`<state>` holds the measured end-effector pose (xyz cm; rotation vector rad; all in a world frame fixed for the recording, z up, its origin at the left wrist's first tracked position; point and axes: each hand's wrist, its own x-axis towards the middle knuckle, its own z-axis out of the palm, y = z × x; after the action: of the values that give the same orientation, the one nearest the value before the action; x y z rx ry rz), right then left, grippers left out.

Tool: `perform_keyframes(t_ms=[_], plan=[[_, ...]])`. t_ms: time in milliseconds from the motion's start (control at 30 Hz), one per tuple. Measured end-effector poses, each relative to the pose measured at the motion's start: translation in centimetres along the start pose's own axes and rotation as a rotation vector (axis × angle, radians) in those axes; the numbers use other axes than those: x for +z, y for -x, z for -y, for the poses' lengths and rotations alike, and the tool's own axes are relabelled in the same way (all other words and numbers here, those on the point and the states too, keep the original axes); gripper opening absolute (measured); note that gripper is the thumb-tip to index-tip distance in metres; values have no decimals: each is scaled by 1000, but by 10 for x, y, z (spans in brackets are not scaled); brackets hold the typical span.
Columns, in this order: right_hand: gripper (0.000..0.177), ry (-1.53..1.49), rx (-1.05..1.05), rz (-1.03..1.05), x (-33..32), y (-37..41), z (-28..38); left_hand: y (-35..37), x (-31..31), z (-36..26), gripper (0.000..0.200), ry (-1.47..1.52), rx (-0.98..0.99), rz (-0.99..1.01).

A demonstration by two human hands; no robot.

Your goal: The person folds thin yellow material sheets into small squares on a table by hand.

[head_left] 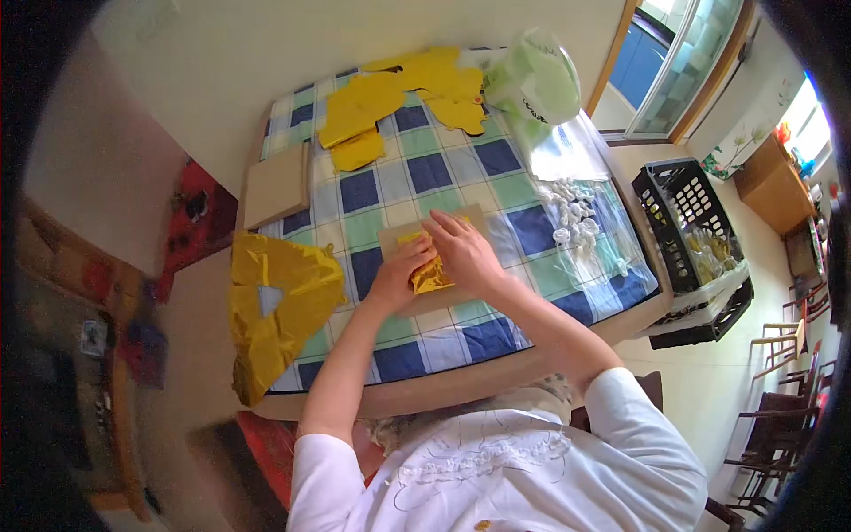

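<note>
A folded piece of shiny gold foil (431, 278) lies on a tan board (470, 229) on the checked tablecloth (430, 175). My left hand (404, 271) rests on the foil's left side, its fingers together and pointing up and right. My right hand (463, 254) lies across the foil's right side, fingers stretched out and partly apart, close to the left hand's fingertips. Both palms face down, and part of the foil is hidden beneath them.
Yellow sheets (363, 106) lie at the back; a gold sheet (284, 306) hangs over the left edge. Also here are another board (277, 184), a green-white plastic bag (545, 82), small white pieces (576, 217) and black crates (683, 213) on the right.
</note>
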<state>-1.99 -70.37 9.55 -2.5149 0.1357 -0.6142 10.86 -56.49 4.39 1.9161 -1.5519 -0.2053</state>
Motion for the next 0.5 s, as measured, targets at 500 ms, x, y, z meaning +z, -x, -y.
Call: perform_keyframes(t_ms=[500], plan=[[49, 186, -33, 16, 46, 5, -26, 42, -10, -15, 28, -131, -53, -310]])
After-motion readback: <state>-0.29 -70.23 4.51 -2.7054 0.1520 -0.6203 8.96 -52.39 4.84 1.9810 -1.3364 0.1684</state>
